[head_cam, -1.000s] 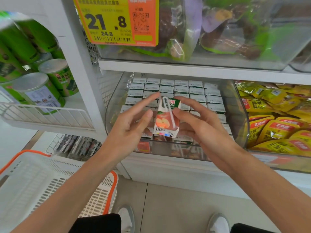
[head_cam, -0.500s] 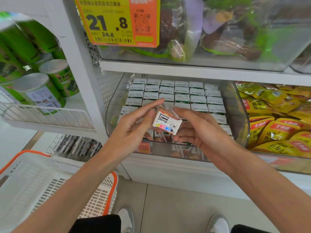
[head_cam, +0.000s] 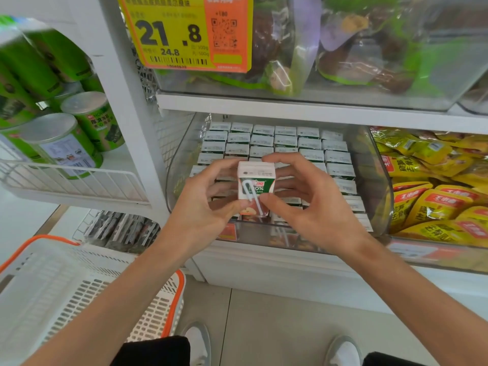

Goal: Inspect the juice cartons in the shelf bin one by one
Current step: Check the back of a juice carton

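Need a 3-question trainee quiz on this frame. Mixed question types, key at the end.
1. True or false: the left hand alone holds the juice carton.
2. Multiple choice: what fills the space just right of the clear shelf bin? A. glass bottles B. yellow packets C. loose apples
3. Fill in: the carton face turned to the camera carries a white ___.

Key: 1. False, the right hand grips it too. 2. B. 3. straw.
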A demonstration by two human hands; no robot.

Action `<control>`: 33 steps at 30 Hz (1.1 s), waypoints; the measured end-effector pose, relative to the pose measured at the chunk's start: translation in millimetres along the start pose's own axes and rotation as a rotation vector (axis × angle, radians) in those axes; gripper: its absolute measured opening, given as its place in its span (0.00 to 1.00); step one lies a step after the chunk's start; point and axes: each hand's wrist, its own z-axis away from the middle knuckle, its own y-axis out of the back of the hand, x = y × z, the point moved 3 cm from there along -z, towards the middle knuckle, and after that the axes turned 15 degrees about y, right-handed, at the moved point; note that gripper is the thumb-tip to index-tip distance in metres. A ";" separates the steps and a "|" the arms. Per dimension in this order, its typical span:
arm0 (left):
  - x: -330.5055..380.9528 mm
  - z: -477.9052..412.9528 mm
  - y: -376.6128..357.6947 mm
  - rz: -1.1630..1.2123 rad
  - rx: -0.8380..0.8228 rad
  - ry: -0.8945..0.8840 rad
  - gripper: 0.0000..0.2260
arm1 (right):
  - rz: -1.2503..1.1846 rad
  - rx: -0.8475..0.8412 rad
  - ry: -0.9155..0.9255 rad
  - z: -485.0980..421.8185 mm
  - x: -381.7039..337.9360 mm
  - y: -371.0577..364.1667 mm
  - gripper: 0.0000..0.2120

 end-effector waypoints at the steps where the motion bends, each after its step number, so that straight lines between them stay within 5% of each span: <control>1: 0.3 -0.1 -0.2 -0.010 0.004 -0.014 0.25 | -0.003 -0.001 0.018 0.1 0.2 0.6 0.22; 6: -1.2 -1.3 -2.0 0.000 -0.056 -0.024 0.22 | 0.024 0.002 0.076 0.1 2.1 8.5 0.18; 12: -3.2 -2.7 -0.1 -0.111 -0.117 -0.022 0.31 | 0.045 -0.101 0.027 2.9 10.1 11.6 0.19; 16: -4.5 -3.9 9.2 -0.252 -0.071 -0.014 0.37 | 0.287 -0.202 0.059 7.5 14.7 7.5 0.17; 33: -6.4 -2.6 1.3 -0.347 -0.056 -0.076 0.14 | 0.579 -0.440 0.011 1.3 21.1 48.7 0.17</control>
